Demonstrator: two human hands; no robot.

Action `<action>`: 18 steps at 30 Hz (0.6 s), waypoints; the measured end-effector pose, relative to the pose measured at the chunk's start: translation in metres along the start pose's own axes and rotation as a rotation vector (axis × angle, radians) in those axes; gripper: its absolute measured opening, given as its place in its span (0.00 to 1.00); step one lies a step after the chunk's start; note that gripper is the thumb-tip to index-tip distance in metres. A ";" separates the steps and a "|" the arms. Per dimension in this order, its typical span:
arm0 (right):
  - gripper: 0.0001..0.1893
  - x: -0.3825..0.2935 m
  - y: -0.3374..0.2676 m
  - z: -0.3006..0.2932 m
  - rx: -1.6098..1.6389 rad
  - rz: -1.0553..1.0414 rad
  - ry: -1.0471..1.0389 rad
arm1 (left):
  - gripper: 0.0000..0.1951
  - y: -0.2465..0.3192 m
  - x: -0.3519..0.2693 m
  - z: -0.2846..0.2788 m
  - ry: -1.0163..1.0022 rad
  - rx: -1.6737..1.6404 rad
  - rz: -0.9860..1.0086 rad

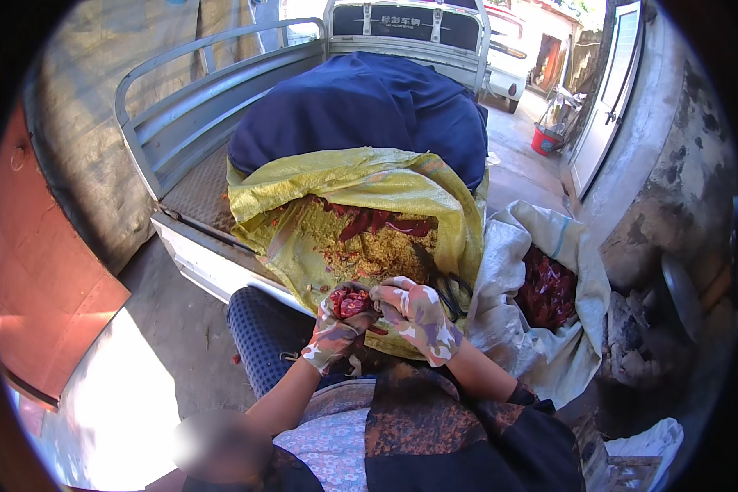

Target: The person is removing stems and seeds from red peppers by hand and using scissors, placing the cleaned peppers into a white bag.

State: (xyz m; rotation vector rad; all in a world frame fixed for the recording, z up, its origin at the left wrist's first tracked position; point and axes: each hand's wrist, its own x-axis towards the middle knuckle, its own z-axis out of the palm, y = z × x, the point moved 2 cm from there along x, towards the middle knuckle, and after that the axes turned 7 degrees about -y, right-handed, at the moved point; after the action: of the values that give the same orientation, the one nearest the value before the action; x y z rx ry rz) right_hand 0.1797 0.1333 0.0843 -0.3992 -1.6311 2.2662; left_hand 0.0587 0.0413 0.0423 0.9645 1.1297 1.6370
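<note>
My left hand, in a camouflage-patterned glove, holds a small bunch of dried red chili peppers. Beside it is my right hand, gloved alike, with curled fingertips against the bunch's right side; what they pinch is hidden. Under and beyond both hands spreads the open mouth of a yellow woven sack. Yellowish seeds and scraps lie in it, with more red peppers farther back. Black-handled scissors rest on the sack just beyond my right hand.
A white woven sack of dark red peppers stands at the right. The yellow sack lies on a vehicle's cargo bed, before a dark blue cloth-covered heap. Bed rails rise at the left. A red bucket stands near a door.
</note>
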 end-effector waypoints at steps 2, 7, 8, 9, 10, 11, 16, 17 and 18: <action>0.11 -0.004 -0.007 0.006 0.186 0.069 0.019 | 0.25 -0.001 0.004 0.003 -0.110 -0.143 0.085; 0.10 -0.002 -0.012 0.003 -0.502 -0.277 -0.141 | 0.24 0.022 -0.009 0.005 -0.189 0.027 -0.150; 0.09 -0.002 -0.014 0.005 -0.344 -0.092 -0.083 | 0.24 0.022 -0.008 0.001 -0.193 0.079 -0.227; 0.08 -0.005 -0.016 0.006 -0.186 0.071 0.000 | 0.24 0.023 -0.006 -0.001 -0.200 0.135 -0.300; 0.08 -0.003 -0.012 0.007 -0.096 0.077 0.031 | 0.22 0.022 -0.005 -0.001 -0.196 0.131 -0.265; 0.07 0.004 0.002 -0.002 -0.059 -0.110 -0.023 | 0.20 0.008 -0.003 -0.005 -0.152 -0.038 -0.239; 0.06 0.014 0.009 0.002 0.060 -0.331 0.024 | 0.14 -0.005 0.006 -0.007 -0.057 -0.037 -0.014; 0.06 0.015 0.004 0.004 0.108 -0.288 0.009 | 0.13 0.000 0.008 -0.006 -0.068 0.127 0.079; 0.05 0.015 0.002 0.005 0.159 -0.241 0.001 | 0.11 0.004 0.009 -0.004 -0.054 0.135 0.062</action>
State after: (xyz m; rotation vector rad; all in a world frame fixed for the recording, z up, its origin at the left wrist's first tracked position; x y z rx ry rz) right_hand 0.1641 0.1344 0.0838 -0.1549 -1.4018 2.1910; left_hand 0.0514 0.0477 0.0462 1.1338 1.1967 1.5898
